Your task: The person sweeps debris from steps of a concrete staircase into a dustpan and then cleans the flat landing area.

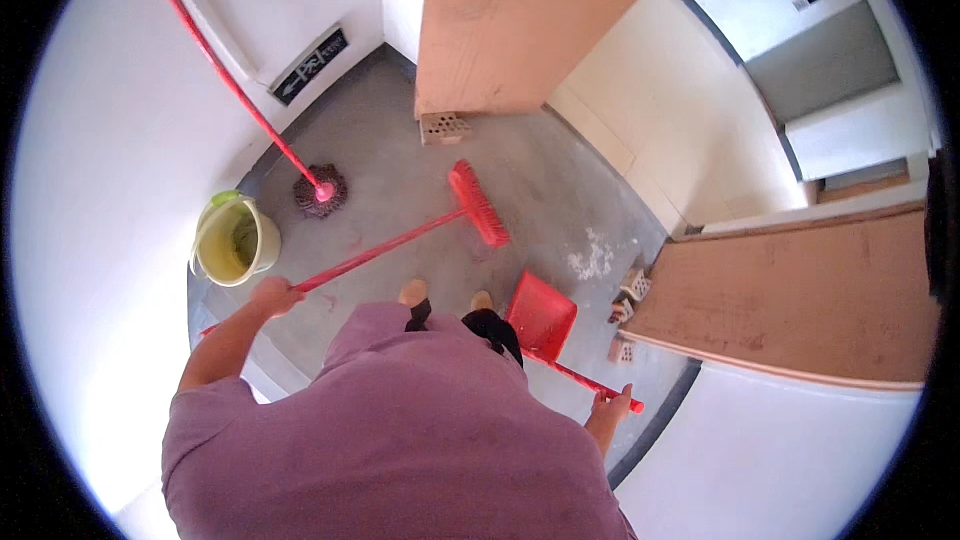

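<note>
My left hand [276,297] grips the red handle of a push broom [478,202], whose bristled head rests on the grey floor ahead of my feet. In my right hand [612,406] is the red handle of a plastic dustpan [541,316]; its pan lies low beside my right leg, with some small debris in it. A patch of white powder or crumbs [592,256] is on the floor beyond the pan, to the right.
A cream bucket [238,241] and a mop [322,191] leaning on the wall stand at left. A perforated brick [445,128] lies at the foot of a tall wooden panel [495,30]. More bricks [636,283] lie by another panel [780,300] at right. Steps [277,352] are at lower left.
</note>
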The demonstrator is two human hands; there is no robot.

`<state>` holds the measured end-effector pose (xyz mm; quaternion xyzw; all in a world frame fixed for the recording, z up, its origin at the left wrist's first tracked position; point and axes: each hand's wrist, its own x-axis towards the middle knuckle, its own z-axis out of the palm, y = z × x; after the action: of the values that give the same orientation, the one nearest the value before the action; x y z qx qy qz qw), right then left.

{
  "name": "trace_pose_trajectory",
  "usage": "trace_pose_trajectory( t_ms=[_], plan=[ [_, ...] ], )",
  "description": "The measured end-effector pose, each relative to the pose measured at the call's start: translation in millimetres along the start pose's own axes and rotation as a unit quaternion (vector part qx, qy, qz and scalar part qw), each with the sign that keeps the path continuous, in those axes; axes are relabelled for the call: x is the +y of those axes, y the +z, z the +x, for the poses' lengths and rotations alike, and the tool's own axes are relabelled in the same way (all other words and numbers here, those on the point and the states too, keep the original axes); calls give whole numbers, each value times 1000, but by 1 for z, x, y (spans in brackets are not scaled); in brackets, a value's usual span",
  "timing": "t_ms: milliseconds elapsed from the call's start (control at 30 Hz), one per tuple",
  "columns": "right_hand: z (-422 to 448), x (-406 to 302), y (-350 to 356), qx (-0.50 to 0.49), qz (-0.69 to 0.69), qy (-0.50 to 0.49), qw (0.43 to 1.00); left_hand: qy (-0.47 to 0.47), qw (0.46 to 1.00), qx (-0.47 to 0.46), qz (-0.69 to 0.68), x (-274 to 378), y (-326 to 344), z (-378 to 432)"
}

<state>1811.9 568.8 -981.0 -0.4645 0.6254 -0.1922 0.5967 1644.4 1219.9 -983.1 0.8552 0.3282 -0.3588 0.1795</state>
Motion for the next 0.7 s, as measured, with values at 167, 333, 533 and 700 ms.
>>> trace_pose_trajectory(
  t_ms=[167, 333, 533, 700],
  plan=[
    [15, -9, 49, -114, -8, 4, 993, 87, 992, 65, -59, 97, 50, 59],
    [-7, -31, 76, -182, -33, -14, 983, 121, 988, 24, -88, 209, 61, 107],
    [2, -56, 81, -222, -39, -31, 974, 224, 972, -20, 72, 273, 65, 95],
    [37, -62, 111, -307, -64, -40, 949, 0, 965, -22, -261, 248, 95, 40]
  ],
)
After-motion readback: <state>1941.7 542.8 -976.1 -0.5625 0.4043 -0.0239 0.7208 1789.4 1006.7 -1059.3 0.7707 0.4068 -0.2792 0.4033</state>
